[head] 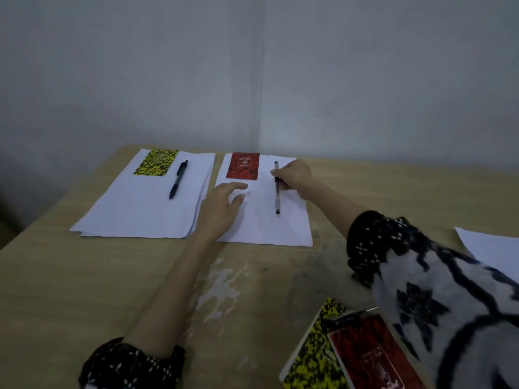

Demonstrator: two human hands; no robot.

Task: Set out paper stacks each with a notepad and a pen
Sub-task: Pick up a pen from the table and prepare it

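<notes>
1. You have two paper stacks laid out, the left stack (140,203) and the right stack (266,220), plus one loose sheet (494,248) at the right edge.
2. You have four notepads: two yellow, far (156,162) and near (311,357), and two red, far (243,166) and near (370,357).
3. You have two pens: one black (178,179), one with a clear barrel (277,189).
4. Your two hands show, left hand (222,203) and right hand (295,175).

Two white paper stacks side by side: left stack (140,203) carries yellow notepad (156,162) and black pen (178,179); right stack (266,220) carries red notepad (243,170), pen (277,189). Spare yellow notepad (311,352) and red notepad (368,360) lie nearer, overlapping.
</notes>
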